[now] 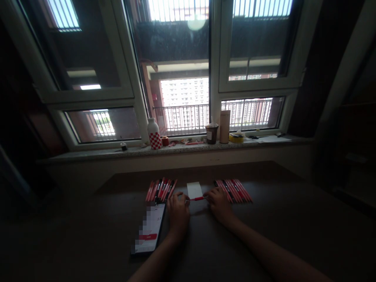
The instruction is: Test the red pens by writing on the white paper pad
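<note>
My left hand (178, 212) and my right hand (218, 203) rest on a dark table (264, 235), fingers curled, together holding a red pen (197, 198) horizontally between them, one hand at each end. Just behind the pen lies a small white slip of paper (194, 189). A row of several red and black pens (161, 190) lies to the left of my left hand. Another row of red pens (234, 190) lies right beside my right hand.
A phone (149, 232) with a lit screen lies on the table near my left wrist. On the windowsill (88, 153) behind stand a checkered bottle (154, 134), a dark cup (212, 133), a tall tumbler (225, 126), a tape roll (235, 137) and papers (273, 138).
</note>
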Demonstrator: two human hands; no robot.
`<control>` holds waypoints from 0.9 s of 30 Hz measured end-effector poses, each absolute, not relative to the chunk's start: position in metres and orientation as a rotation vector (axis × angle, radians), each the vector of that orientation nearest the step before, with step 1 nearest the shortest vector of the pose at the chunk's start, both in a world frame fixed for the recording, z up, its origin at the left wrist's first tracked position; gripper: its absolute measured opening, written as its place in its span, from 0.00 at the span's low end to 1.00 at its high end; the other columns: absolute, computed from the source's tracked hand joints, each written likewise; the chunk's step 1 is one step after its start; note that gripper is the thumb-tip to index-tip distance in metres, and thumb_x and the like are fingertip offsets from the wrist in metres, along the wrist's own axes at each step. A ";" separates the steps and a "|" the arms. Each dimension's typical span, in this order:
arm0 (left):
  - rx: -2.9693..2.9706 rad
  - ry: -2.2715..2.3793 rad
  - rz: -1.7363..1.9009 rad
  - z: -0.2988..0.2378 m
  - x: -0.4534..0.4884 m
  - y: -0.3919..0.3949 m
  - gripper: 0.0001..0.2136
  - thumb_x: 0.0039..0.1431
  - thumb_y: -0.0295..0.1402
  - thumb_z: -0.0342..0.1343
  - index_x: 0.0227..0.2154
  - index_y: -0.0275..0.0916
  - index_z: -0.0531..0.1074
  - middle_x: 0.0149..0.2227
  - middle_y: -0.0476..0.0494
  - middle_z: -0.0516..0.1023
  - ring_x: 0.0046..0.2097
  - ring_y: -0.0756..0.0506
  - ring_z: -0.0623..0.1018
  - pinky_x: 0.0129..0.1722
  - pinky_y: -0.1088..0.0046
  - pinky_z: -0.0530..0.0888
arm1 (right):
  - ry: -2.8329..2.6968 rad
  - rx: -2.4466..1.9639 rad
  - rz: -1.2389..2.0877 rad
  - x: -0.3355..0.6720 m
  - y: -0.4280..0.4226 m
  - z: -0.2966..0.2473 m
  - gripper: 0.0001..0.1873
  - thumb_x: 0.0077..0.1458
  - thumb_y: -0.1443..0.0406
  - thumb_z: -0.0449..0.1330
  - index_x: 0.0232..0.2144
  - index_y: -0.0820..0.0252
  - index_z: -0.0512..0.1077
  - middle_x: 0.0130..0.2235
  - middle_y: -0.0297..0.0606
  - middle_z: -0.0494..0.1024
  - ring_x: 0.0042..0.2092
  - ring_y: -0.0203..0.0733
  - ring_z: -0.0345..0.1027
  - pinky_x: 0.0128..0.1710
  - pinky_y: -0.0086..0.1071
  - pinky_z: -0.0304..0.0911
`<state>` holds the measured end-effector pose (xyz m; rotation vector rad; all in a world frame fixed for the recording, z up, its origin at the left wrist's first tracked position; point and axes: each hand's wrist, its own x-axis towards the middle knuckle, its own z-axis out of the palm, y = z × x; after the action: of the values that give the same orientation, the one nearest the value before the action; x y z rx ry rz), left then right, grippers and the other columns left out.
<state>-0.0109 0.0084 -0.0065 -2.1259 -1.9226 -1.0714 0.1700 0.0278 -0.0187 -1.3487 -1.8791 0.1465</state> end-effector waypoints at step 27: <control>-2.181 -1.909 -1.109 -0.005 -0.010 0.007 0.08 0.57 0.30 0.50 0.36 0.42 0.74 0.47 0.43 0.69 0.52 0.42 0.67 0.57 0.54 0.59 | -1.922 -1.321 0.192 0.168 0.024 -0.013 0.13 0.57 0.72 0.54 0.37 0.54 0.76 0.39 0.39 0.75 0.48 0.47 0.58 0.49 0.38 0.54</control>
<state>-0.0096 0.0074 -0.0051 -2.1809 -1.9092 -1.1092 0.1685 0.0235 -0.0130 -1.3208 -1.9222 0.1918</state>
